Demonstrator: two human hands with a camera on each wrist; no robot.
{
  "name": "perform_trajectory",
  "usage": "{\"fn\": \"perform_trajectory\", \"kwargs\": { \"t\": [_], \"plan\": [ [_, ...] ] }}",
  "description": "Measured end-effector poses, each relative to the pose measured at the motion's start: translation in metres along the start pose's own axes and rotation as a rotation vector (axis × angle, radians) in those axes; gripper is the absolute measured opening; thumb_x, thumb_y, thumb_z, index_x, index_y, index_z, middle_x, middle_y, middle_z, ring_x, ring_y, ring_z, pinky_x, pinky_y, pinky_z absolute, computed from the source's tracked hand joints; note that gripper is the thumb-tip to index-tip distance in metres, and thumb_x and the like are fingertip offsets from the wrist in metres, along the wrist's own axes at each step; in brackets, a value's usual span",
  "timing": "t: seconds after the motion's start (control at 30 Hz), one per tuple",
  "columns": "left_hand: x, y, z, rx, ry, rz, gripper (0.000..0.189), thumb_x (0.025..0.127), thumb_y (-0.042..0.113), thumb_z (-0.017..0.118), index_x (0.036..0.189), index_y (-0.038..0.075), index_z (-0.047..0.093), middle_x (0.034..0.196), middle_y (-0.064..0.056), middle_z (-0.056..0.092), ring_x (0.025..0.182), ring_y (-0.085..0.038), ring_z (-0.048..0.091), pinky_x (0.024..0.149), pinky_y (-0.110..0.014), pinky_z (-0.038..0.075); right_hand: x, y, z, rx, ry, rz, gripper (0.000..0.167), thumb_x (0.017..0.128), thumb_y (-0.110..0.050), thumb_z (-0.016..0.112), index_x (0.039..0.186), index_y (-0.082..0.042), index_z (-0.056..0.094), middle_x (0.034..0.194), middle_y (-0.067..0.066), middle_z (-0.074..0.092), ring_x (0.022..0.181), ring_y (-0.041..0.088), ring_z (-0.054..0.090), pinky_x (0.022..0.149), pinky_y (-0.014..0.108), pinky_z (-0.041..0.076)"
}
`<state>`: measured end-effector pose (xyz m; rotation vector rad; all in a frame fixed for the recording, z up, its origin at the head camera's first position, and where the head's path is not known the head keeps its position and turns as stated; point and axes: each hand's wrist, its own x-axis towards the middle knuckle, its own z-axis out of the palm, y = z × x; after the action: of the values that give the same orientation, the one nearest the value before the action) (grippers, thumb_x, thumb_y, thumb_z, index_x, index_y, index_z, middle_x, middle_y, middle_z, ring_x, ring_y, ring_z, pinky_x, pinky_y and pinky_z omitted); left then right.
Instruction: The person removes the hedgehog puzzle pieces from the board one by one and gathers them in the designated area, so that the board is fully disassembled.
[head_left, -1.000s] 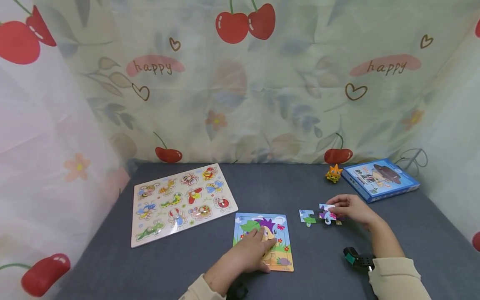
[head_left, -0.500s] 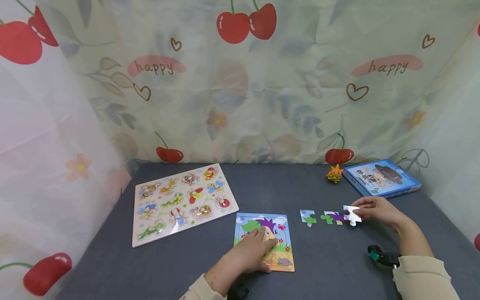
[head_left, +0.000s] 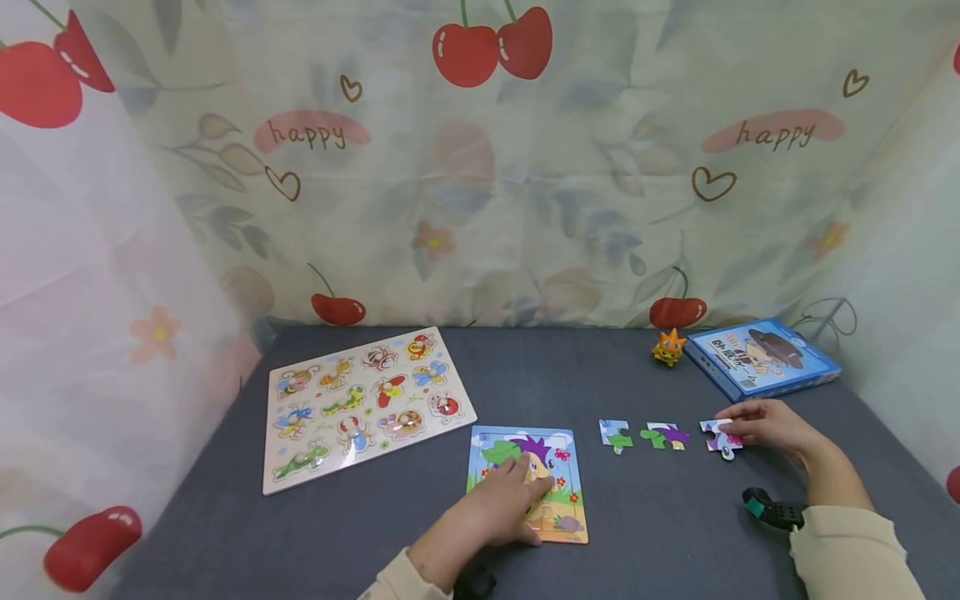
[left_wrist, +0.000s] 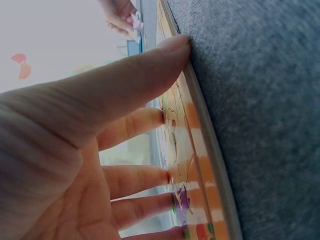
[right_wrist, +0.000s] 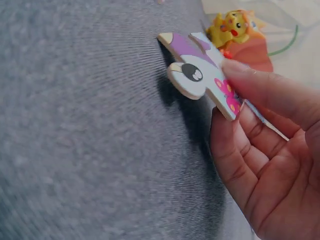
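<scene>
My left hand (head_left: 501, 502) rests with fingers spread on a small framed jigsaw board (head_left: 566, 492) with a purple-haired hedgehog-like picture. In the left wrist view the thumb (left_wrist: 172, 47) lies at the board's edge while the fingertips touch its face; the palm stands off it. My right hand (head_left: 768, 427) pinches a jigsaw piece (right_wrist: 200, 75) between thumb and fingers. An eye and a pink butterfly show on that piece, and a shadow falls on the cloth under it. To its left lie a green and purple piece (head_left: 663, 436) and a blue and green piece (head_left: 616, 435), apart from each other.
A large insect puzzle board (head_left: 367, 408) lies at the back left of the dark cloth-covered table (head_left: 330, 533). A small orange-yellow figurine (head_left: 667, 347) and a blue box (head_left: 765, 358) stand at the back right. A patterned curtain (head_left: 525, 208) closes off the back.
My right hand has carried the jigsaw piece to the right, off from over the green and purple piece, and lowered it slightly. The left hand stays on the board.
</scene>
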<state>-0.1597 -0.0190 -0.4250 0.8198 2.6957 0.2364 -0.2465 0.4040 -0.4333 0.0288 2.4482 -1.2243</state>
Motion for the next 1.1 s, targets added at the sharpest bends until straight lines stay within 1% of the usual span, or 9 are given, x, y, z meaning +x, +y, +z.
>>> {"fn": "perform_trajectory", "kwargs": {
  "t": [0.17,0.4,0.63,0.8,0.93,1.1],
  "plan": [
    [-0.0001,0.0006,0.0002,-0.007,-0.006,-0.005,0.071,0.073,0.040,0.076,0.136,0.028,0.047,0.147,-0.014,0.037,0.135,-0.033,0.036,0.108,-0.041,0.036,0.0022,0.0043,0.0012,-0.010,0.004,0.015,0.046,0.089,-0.031,0.062,0.117,0.006,0.059,0.091,-0.010,0.066,0.078,0.003,0.057,0.072,0.023,0.052],
    [0.0001,0.0005,0.0002,-0.025,-0.010,-0.014,0.071,0.074,0.040,0.076,0.137,0.028,0.047,0.148,-0.013,0.036,0.136,-0.032,0.035,0.109,-0.042,0.035,0.0025,0.0059,0.0029,-0.087,0.053,0.027,0.050,0.087,-0.036,0.064,0.116,0.004,0.061,0.090,-0.007,0.066,0.079,0.007,0.053,0.070,0.026,0.046],
    [0.0000,0.0010,-0.0004,-0.014,-0.010,-0.011,0.070,0.074,0.041,0.076,0.137,0.028,0.047,0.148,-0.013,0.036,0.136,-0.032,0.035,0.109,-0.042,0.035,0.0028,0.0054,0.0045,-0.071,0.076,0.033,0.051,0.087,-0.034,0.065,0.116,0.007,0.060,0.088,-0.008,0.067,0.076,0.005,0.055,0.068,0.023,0.049],
    [0.0000,0.0012,-0.0004,-0.024,-0.012,-0.012,0.070,0.074,0.040,0.076,0.137,0.028,0.047,0.148,-0.014,0.036,0.136,-0.033,0.035,0.109,-0.042,0.035,0.0012,0.0041,0.0058,-0.055,0.085,0.039,0.050,0.086,-0.034,0.066,0.115,0.007,0.061,0.087,-0.008,0.066,0.075,0.005,0.054,0.067,0.023,0.049],
    [-0.0008,0.0014,-0.0001,-0.017,0.003,-0.004,0.070,0.074,0.039,0.076,0.136,0.027,0.047,0.147,-0.014,0.036,0.135,-0.033,0.035,0.108,-0.042,0.035,0.0009,0.0038,0.0067,-0.053,0.091,0.044,0.048,0.086,-0.033,0.066,0.113,0.006,0.062,0.086,-0.008,0.064,0.075,0.006,0.053,0.067,0.023,0.049],
    [-0.0015,0.0016,-0.0007,-0.016,0.003,-0.005,0.070,0.074,0.040,0.076,0.137,0.027,0.047,0.148,-0.014,0.036,0.135,-0.033,0.035,0.108,-0.042,0.035,0.0009,0.0035,0.0075,-0.062,0.100,0.026,0.047,0.086,-0.031,0.066,0.112,0.008,0.062,0.086,-0.008,0.065,0.075,0.005,0.054,0.067,0.022,0.050]
  ]
}}
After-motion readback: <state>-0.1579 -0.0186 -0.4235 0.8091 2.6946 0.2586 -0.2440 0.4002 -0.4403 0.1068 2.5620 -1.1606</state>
